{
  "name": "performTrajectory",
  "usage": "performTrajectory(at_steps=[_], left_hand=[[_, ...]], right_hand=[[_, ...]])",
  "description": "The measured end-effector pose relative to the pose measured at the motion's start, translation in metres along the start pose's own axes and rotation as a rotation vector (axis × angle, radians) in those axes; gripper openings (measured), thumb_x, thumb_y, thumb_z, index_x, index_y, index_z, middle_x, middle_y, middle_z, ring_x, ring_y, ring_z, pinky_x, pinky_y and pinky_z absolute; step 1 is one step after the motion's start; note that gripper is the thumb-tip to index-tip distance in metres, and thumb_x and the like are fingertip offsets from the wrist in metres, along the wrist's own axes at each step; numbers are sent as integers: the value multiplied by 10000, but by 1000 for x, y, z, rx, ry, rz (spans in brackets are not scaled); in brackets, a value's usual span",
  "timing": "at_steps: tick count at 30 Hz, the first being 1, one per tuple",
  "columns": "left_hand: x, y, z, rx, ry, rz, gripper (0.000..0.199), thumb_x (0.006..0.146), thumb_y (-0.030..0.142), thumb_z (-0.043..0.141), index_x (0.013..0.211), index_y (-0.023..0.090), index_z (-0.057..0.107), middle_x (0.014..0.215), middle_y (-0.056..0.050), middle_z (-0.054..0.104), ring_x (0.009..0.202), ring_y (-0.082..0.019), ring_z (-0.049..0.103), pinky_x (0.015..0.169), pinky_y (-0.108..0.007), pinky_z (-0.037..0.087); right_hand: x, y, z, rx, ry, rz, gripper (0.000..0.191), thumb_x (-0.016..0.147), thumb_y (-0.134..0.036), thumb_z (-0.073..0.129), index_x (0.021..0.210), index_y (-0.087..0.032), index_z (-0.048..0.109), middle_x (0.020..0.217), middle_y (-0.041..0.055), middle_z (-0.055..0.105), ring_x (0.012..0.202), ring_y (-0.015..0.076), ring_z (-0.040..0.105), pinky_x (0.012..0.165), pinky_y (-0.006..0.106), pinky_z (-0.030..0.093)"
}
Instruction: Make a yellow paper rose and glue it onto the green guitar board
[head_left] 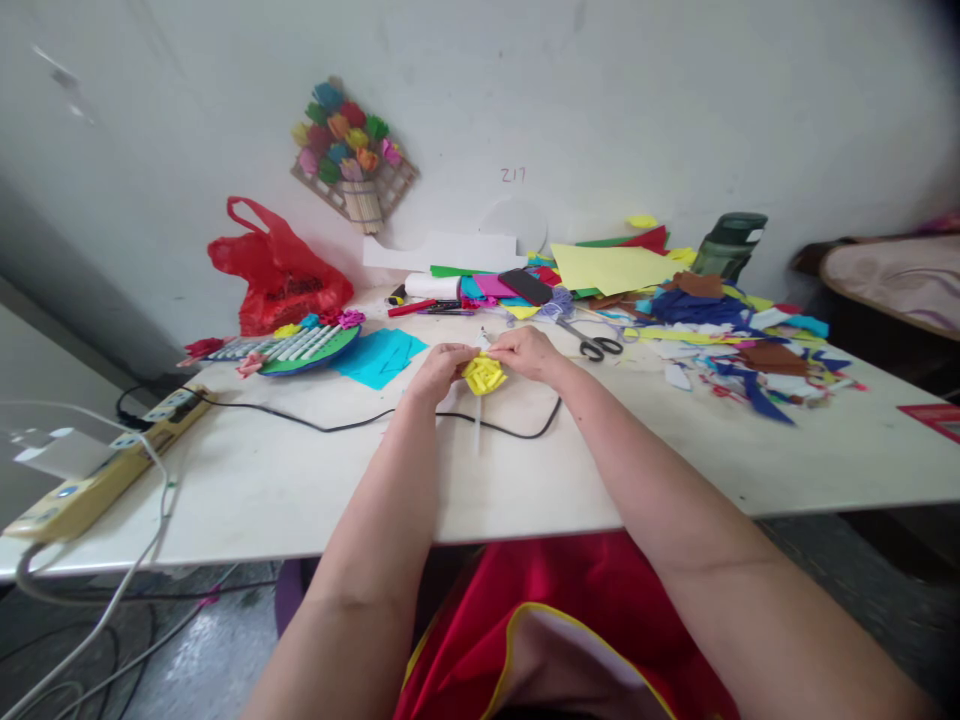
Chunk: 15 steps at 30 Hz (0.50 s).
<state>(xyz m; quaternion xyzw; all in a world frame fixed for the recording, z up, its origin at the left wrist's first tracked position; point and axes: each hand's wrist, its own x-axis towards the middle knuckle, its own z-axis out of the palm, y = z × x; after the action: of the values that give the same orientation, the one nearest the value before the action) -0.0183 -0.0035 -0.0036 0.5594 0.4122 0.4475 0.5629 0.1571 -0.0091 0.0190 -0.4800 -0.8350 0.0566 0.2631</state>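
A yellow folded-paper flower (pixel 484 374) is between my two hands, above the middle of the table. My left hand (pixel 447 368) has its fingers closed on the flower's left side. At the upper right edge, the fingers of my right hand (pixel 527 352) are pinched together on it. Below the flower a thin whitish stick (pixel 478 428) points toward me; what it belongs to is hidden. A small white piece with a metal-looking tip (pixel 484 338) shows just beyond my fingertips. A black cord (pixel 322 429) runs across the table beneath my forearms.
Scissors (pixel 600 347) lie right of my right hand, beside a phone (pixel 525 287). Paper scraps (pixel 772 355) spread over the right side, near a green bottle (pixel 729 247). Left are blue paper (pixel 380 357), a decorated green disc (pixel 315 352), a red bag (pixel 281 275) and a power strip (pixel 112 465).
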Motion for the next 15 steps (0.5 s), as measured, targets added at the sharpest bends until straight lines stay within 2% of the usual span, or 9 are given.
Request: performTrajectory(at_steps=[6, 15], left_hand=[[1, -1, -2, 24, 28, 8, 271, 608, 345, 687, 541, 139, 524, 512, 24, 447, 503, -80, 431, 514, -219, 354], [-2, 5, -1, 42, 49, 20, 338, 562, 395, 742, 544, 141, 520, 536, 18, 472, 533, -83, 448, 530, -222, 371]], right_hand=[[-1, -5, -3, -76, -5, -7, 212, 824, -269, 559, 900, -236, 754, 899, 20, 728, 839, 157, 608, 637, 246, 362], [-1, -8, -5, -120, 42, -27, 219, 822, -270, 559, 895, -215, 758, 858, 35, 720, 803, 159, 596, 638, 261, 355]])
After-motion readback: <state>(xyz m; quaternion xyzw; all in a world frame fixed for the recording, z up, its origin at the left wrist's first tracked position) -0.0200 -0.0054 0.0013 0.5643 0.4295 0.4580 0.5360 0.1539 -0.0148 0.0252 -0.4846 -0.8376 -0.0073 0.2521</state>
